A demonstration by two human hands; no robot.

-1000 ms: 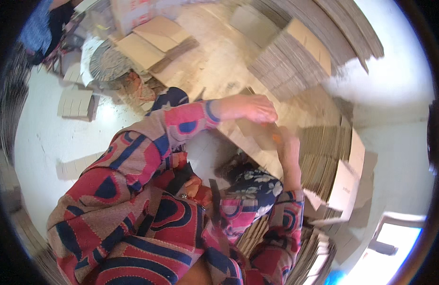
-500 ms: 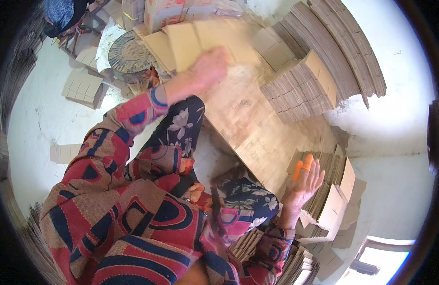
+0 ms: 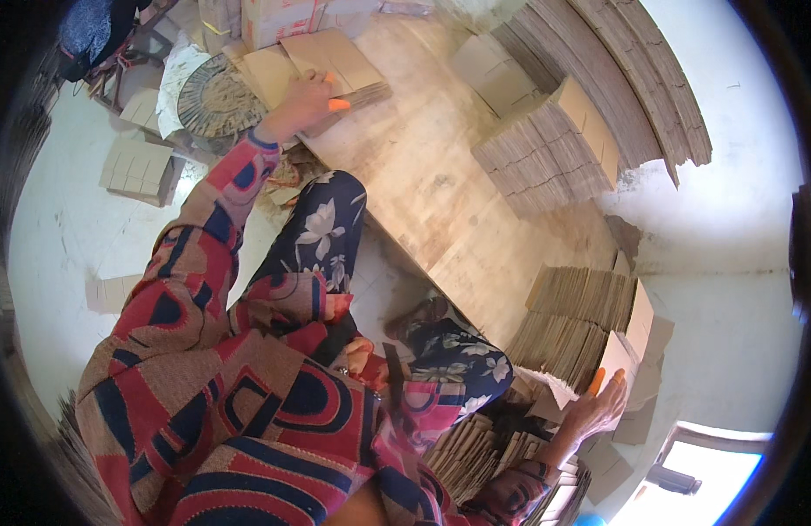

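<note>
Tan cardboard makes up the flat pile [image 3: 335, 54] near the upper left of the frame, where the left hand [image 3: 298, 105] reaches over its near edge. That hand's fingers, two capped in orange, are bent and apart. At the lower right, the right hand [image 3: 596, 409] is at the pale face of a cardboard stack [image 3: 570, 302]; its visible fingertips are spaced, one capped in orange, but whether they grip a sheet I cannot tell.

Behind the flat pile is a pale carton [image 3: 281, 22] with red markings, its contents hidden. Left of the pile lies a round grey piece [image 3: 217, 98] with a ribbed rim and a dusty, rough middle.

Bare wood shows across the stained tabletop [image 3: 432, 197], which slants from upper left to lower right. Another cardboard stack [image 3: 541, 158] stands along its far side, with taller layered sheets [image 3: 598, 66] against the white wall [image 3: 734, 114]. A small cardboard bundle [image 3: 135, 167] sits on the pale floor [image 3: 68, 223] at left; a bright opening [image 3: 699, 478] shows at bottom right.

The flat pile's top sheet has its long axis running from upper left to lower right. In the stack by the right hand, layered edges run roughly up and down the frame, with the pale face turned right.
</note>
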